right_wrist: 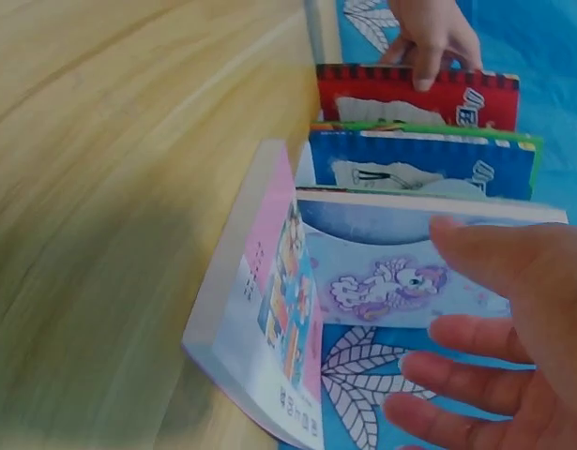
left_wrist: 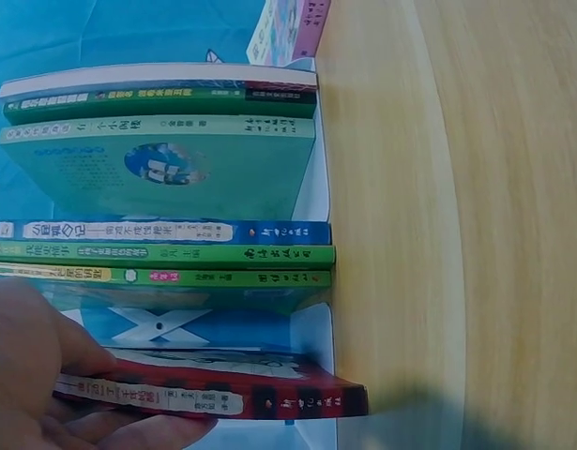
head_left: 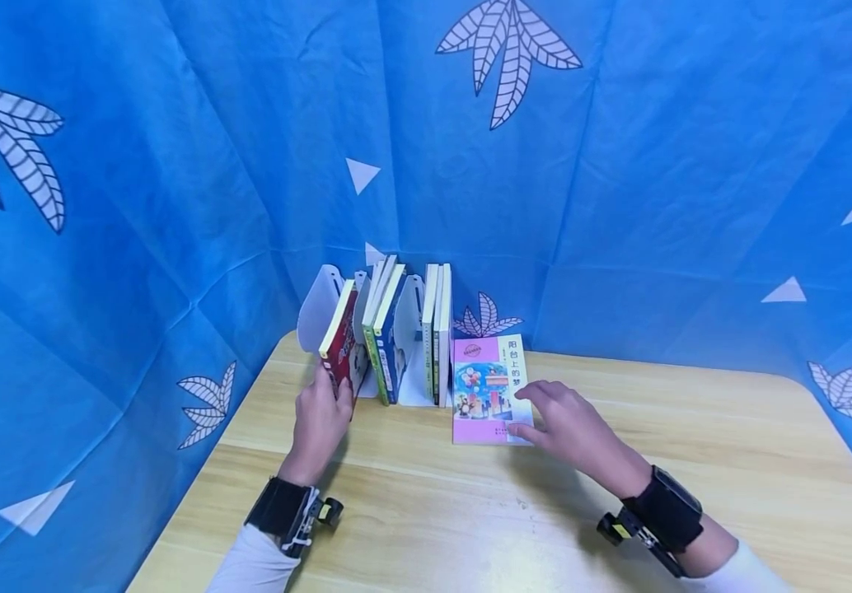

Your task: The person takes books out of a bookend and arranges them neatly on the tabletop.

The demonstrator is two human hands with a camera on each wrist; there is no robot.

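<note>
Head view: the left hand (head_left: pixel 320 422) pinches the red book (head_left: pixel 340 338) in the white rack (head_left: pixel 320 309) at 11 o'clock on the counter (head_left: pixel 426 511). The right hand (head_left: pixel 570 427), fingers spread, touches the pink book (head_left: pixel 487 389) lying flat at 12 o'clock.

Left wrist view: fingers (left_wrist: pixel 44 375) grip the red book's (left_wrist: pixel 222 389) spine.

Right wrist view: relaxed fingers (right_wrist: pixel 513 319) rest beside the pink book (right_wrist: pixel 269 319).

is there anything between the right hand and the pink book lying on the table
Nothing visible does. The right hand already rests its fingertips on the pink book, which lies flat on the wooden table just right of the book rack. The left hand grips the red book at the rack's far end.
</note>
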